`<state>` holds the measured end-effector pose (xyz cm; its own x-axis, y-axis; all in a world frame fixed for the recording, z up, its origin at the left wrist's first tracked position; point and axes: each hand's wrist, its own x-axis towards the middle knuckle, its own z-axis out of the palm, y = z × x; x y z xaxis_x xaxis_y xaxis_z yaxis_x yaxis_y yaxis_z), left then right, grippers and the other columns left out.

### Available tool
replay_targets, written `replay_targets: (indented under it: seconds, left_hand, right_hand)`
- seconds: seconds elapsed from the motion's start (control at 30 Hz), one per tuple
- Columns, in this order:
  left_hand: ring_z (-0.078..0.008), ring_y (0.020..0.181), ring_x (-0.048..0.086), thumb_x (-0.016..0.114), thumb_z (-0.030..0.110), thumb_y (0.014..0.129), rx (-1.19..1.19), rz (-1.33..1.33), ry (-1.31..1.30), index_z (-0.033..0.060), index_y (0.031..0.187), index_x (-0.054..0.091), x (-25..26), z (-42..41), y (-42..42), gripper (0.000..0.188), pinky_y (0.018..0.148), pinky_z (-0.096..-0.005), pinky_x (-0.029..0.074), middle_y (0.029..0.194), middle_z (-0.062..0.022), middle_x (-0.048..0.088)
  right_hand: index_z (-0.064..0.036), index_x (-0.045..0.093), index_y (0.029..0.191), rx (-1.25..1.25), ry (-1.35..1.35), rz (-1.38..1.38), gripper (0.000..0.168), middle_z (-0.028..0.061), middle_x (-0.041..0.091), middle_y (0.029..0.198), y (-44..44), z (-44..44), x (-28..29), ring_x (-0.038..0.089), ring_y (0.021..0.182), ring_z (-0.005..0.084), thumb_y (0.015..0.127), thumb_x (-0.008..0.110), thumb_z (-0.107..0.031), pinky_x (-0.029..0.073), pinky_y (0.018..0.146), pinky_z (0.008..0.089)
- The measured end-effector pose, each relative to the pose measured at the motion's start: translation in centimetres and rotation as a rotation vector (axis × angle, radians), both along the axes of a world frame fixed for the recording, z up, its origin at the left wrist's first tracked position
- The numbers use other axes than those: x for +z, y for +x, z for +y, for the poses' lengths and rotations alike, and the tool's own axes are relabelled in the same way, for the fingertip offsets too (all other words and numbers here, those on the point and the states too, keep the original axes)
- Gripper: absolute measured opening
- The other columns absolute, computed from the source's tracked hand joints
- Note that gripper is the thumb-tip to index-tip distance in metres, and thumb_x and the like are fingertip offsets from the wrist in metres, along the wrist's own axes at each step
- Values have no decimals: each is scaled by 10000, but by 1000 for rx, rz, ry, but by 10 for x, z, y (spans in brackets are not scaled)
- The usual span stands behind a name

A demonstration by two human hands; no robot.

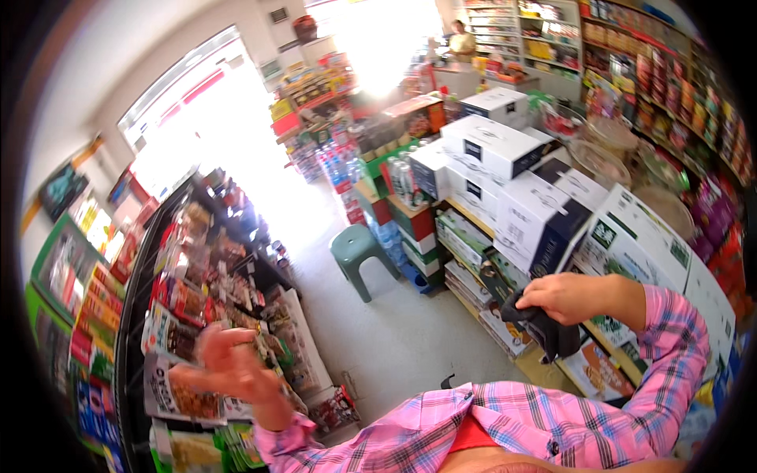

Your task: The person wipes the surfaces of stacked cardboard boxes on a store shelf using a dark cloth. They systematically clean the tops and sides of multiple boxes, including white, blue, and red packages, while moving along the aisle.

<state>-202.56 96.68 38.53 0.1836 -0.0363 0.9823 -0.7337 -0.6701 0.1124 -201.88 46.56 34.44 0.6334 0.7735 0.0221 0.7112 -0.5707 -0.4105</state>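
Observation:
My right hand [565,298] grips a bunched dark cloth [547,334], which hangs beside the stacked cartons on my right. A white and dark-blue carton [532,219] stands just beyond that hand. My left hand [233,369], blurred, is over the snack rack on my left with its fingers apart and nothing seen in them. Behind it are a grey and white snack packet [183,390] and a white packet [162,331]; whether the hand touches either, I cannot tell. Green packets [239,446] lie below it.
A green plastic stool [361,251] stands on the grey aisle floor [331,319]. Low shelves [467,219] with boxes line the right, with large round tubs [600,162] behind. Bottled drinks [405,177] stand past the stool. A person [461,42] is at the far counter, near a bright doorway [213,118].

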Motion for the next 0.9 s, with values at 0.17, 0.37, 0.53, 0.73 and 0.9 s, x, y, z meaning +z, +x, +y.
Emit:
replay_targets:
  seconds: [0.17,0.37,0.53,0.73,0.9]
  left_hand:
    - [-324,1091,606,650,164,895,-82,921,718,31,1397,432,-110,-78,66,564,920,-382,479,1214,-180,600]
    - [-327,1123,582,672,233,901,-900,1167,769,60,1477,284,-132,-198,65,715,944,-398,482,1285,-203,531]
    - [-206,1085,581,658,143,920,-1605,1439,-43,57,1470,286,-137,-322,23,670,915,-332,482,1262,-112,527]
    - [-279,1253,505,633,142,879,-1365,893,364,94,1326,527,-161,-401,-20,463,1034,-408,415,1339,-100,529]
    - [-220,1185,551,557,54,937,-1570,1059,220,76,1293,558,-188,-457,-72,357,996,-368,454,1261,-88,594]
  right_hand:
    - [47,467,1309,-237,137,-79,531,224,564,1156,-35,-14,8,580,1044,386,782,527,63,490,897,395]
    - [50,477,1263,-546,280,-138,498,197,454,1289,-88,-33,11,513,1157,374,812,667,-39,441,970,377]
    - [8,519,1259,-726,590,-322,473,185,471,1306,-119,-16,-4,497,1173,358,851,682,-165,401,1000,407]
    - [-120,568,1328,-590,355,-485,562,214,354,1481,-154,-33,-45,347,1304,431,885,623,-462,300,1084,485]
    - [-110,612,1272,-841,616,-369,476,258,363,1450,-212,-81,-65,414,1293,430,811,700,-188,356,1068,458]
